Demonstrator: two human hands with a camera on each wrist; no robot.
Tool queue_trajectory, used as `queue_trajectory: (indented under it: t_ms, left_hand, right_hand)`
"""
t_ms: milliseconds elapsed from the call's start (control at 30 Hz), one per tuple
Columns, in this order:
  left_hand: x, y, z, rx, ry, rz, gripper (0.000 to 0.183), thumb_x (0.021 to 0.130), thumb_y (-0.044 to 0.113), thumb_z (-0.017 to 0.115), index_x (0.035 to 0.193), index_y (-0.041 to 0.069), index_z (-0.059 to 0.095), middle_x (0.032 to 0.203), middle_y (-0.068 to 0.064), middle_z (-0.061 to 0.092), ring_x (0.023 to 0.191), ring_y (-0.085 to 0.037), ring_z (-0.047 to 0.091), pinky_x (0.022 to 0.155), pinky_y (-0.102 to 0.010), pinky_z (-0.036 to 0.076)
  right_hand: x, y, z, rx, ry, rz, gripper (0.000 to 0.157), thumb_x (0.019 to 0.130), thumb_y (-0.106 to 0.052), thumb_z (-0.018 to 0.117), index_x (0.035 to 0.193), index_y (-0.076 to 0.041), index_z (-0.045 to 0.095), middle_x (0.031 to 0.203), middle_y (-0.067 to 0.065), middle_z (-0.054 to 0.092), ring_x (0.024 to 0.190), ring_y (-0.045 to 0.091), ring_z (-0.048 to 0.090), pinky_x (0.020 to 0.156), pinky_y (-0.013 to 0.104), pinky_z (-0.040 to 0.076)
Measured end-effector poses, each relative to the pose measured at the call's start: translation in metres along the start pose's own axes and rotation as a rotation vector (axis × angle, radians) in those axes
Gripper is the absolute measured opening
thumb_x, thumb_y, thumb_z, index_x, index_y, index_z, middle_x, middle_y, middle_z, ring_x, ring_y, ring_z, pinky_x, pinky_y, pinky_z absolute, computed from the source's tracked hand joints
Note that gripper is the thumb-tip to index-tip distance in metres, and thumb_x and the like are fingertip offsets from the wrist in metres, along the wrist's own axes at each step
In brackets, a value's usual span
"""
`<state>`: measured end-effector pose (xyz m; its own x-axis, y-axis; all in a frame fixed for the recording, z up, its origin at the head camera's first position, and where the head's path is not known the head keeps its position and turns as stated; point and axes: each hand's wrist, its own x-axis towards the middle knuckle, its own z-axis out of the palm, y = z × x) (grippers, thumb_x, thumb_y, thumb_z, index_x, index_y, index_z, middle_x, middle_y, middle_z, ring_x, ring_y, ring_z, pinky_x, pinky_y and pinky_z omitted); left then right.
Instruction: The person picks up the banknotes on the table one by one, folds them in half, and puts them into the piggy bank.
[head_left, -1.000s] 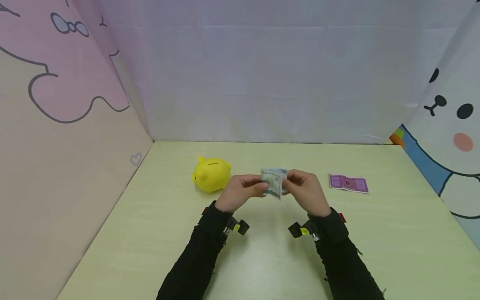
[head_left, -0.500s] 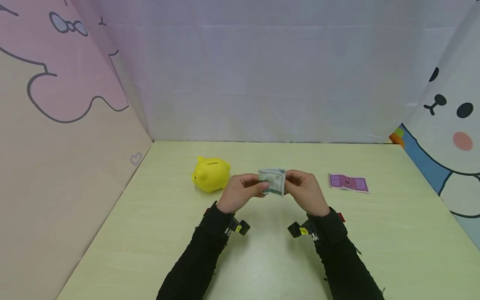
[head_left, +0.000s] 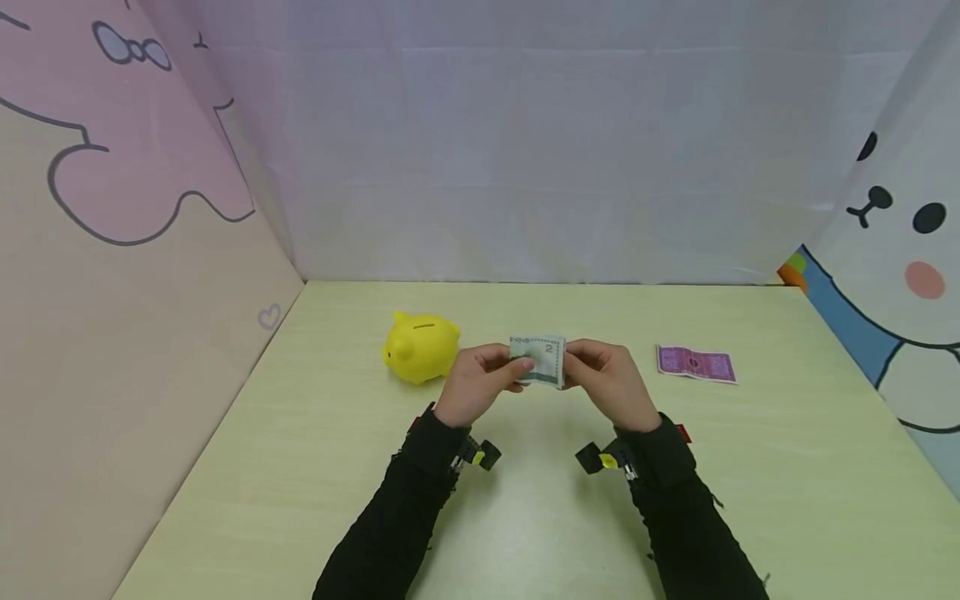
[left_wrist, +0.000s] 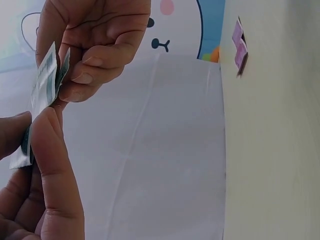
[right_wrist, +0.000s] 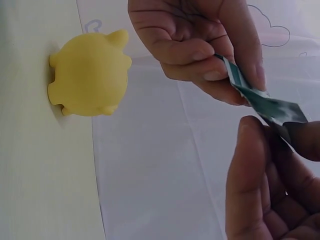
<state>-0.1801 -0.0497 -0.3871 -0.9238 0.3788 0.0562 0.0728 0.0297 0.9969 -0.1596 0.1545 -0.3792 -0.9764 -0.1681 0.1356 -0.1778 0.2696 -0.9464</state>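
Observation:
A green-and-white banknote [head_left: 546, 353] with a 2 printed on it is folded over and held up above the table. My left hand [head_left: 477, 385] pinches its left side, thumb on the near face. On the right edge, the thumb and fingers of my right hand [head_left: 611, 385] hold it too. Both wrist views show the banknote [left_wrist: 45, 82] edge-on, its folded layers parting slightly at one end. The other fingers of my right hand [right_wrist: 265, 185] are bent below it. Just beyond my left hand stands a yellow piggy bank [head_left: 422, 348] with a slot on top.
A purple banknote [head_left: 697, 365] with a crease lies on the pale table [head_left: 555, 517], right of my right hand. A white cloth backdrop [head_left: 525, 167] rises behind the table. Printed cartoon panels flank both sides.
The green banknote's front fold has swung from a slant to lie nearly flat and square, facing me. It has shifted slightly left. Piggy bank and purple banknote stay put.

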Motion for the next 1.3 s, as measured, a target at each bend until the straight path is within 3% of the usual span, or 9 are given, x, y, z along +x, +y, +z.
queue_trajectory:
  t_ms: [100,733,1067,1300]
  left_hand:
    - [-0.0003,0.0008,0.0008,0.003,0.019,0.001,0.022,0.093,0.012,0.067,0.108,-0.005,0.071,0.105,-0.018,0.07,0.08,-0.011,0.066,0.073,-0.027,0.06]
    - [0.0003,0.0011,0.0046,0.046,0.063,0.001,0.02,0.092,0.011,0.069,0.101,-0.007,0.071,0.102,-0.021,0.07,0.075,-0.011,0.067,0.071,-0.027,0.061]
    - [-0.0021,0.0032,0.0059,0.061,0.075,0.005,0.022,0.092,0.012,0.069,0.102,-0.007,0.071,0.103,-0.024,0.07,0.073,-0.011,0.067,0.071,-0.027,0.06]
    - [-0.0025,0.0035,0.0059,0.067,0.08,-0.006,0.02,0.091,0.013,0.069,0.101,-0.005,0.072,0.102,-0.022,0.071,0.074,-0.012,0.067,0.071,-0.028,0.061]
  right_hand:
    - [0.0009,0.0003,-0.0001,-0.002,-0.001,-0.008,0.027,0.1,-0.014,0.055,0.114,0.006,0.067,0.109,0.024,0.069,0.077,0.011,0.065,0.074,0.021,0.058]
    - [-0.0017,-0.0054,-0.0031,0.045,0.022,-0.045,0.034,0.103,-0.02,0.051,0.122,0.006,0.064,0.107,0.027,0.068,0.078,0.011,0.068,0.076,0.023,0.059]
    - [-0.0038,-0.0066,0.0027,-0.01,0.024,-0.023,0.034,0.097,-0.021,0.063,0.123,0.001,0.066,0.112,0.022,0.07,0.081,0.008,0.067,0.075,0.022,0.058]
    - [-0.0042,-0.0054,0.0054,0.005,0.005,-0.018,0.032,0.095,-0.018,0.065,0.119,0.003,0.066,0.111,0.023,0.069,0.078,0.007,0.068,0.072,0.023,0.059]
